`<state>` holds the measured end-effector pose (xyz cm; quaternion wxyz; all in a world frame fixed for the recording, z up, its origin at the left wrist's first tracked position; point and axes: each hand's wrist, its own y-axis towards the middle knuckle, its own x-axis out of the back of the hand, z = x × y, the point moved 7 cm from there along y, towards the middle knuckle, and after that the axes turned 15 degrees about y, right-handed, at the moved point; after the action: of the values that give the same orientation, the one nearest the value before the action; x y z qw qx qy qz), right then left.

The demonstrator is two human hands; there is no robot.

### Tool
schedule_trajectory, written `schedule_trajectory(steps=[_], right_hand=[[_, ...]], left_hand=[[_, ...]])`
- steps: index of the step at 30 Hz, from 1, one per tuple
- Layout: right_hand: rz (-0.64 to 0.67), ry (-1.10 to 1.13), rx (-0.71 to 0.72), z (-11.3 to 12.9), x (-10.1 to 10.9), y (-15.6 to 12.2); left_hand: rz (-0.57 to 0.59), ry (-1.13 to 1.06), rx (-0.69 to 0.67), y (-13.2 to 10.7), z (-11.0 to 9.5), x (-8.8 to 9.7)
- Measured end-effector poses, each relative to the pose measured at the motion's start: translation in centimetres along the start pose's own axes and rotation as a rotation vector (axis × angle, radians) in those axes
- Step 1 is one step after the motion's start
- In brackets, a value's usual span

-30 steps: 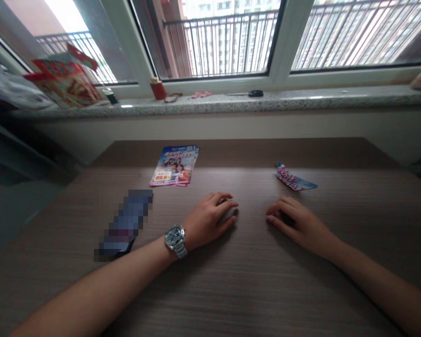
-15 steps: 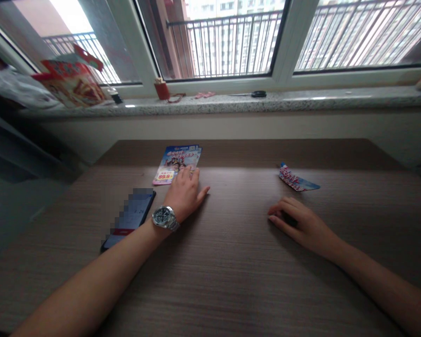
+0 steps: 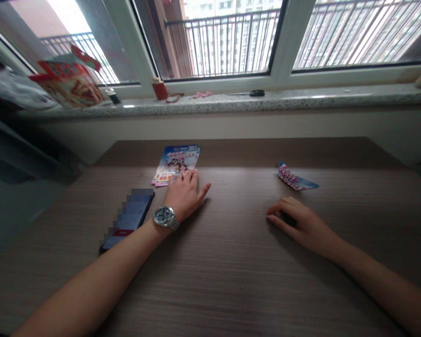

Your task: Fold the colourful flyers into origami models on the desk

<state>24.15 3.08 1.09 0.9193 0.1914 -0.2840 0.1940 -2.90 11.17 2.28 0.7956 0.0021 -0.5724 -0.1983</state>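
My left hand (image 3: 185, 193), with a metal wristwatch (image 3: 164, 216) on the wrist, rests its fingertips on the lower edge of a small stack of flyers (image 3: 178, 160). Its fingers are slightly bent and the thumb sticks out to the right, so the hand is open. The blue and pink flyers overlap a little out of line, their lower right part covered by my fingers. On the right, my right hand (image 3: 289, 217) lies on the table, loosely curled with thumb and fingertips close together and nothing visible in it. Just beyond it sits a folded piece of printed paper (image 3: 296, 179).
A phone (image 3: 131, 217) lies left of my left forearm on the wooden table (image 3: 224, 262). Along the granite sill (image 3: 210, 106) are scissors (image 3: 256, 93), a red container (image 3: 159, 89), pink scraps (image 3: 202, 94) and a red food bag (image 3: 70, 82).
My left fingers have bent and drawn back slightly toward me over the lower edge of the flyers. The lower flyer edges show a little more offset. My right hand stays put.
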Motion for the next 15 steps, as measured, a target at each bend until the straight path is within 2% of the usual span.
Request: schedule_trajectory(steps=[9,15], right_hand=[[-0.016,-0.007,0.002,0.1,0.2,0.1],[-0.022,-0.01,0.004,0.3,0.3,0.2]], left_hand=[[-0.023,-0.179,-0.153,-0.8,-2.3,0.5],[0.006,-0.299,-0.296,-1.8,-4.4,1.7]])
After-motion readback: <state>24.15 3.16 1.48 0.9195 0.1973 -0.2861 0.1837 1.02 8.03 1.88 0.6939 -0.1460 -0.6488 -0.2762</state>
